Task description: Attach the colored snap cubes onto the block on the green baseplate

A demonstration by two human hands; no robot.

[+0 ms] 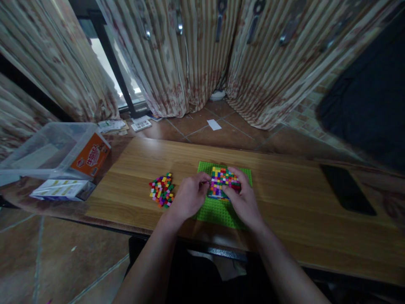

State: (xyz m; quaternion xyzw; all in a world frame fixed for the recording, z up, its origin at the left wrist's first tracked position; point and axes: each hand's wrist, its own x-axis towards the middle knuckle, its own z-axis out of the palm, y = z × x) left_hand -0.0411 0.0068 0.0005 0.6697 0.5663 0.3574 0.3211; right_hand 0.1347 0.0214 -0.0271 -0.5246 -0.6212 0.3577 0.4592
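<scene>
- One multicoloured brick block (219, 178) is set on one green studded baseplate (215, 216), held by the half-curled right hand (247, 203), presumably for steadiness.
- The left hand (190, 196) is pinched nearly closed beside the block; whether anything is held cannot be told.
- Loose bricks (162, 190), too small to be counted, are heaped leftward, likely for easy reach.

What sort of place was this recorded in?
Probably a room in a home, judging by the long striped beige fabric curtains, the reddish-brown square floor tiles and the long brown wood-grain tabletop.
</scene>
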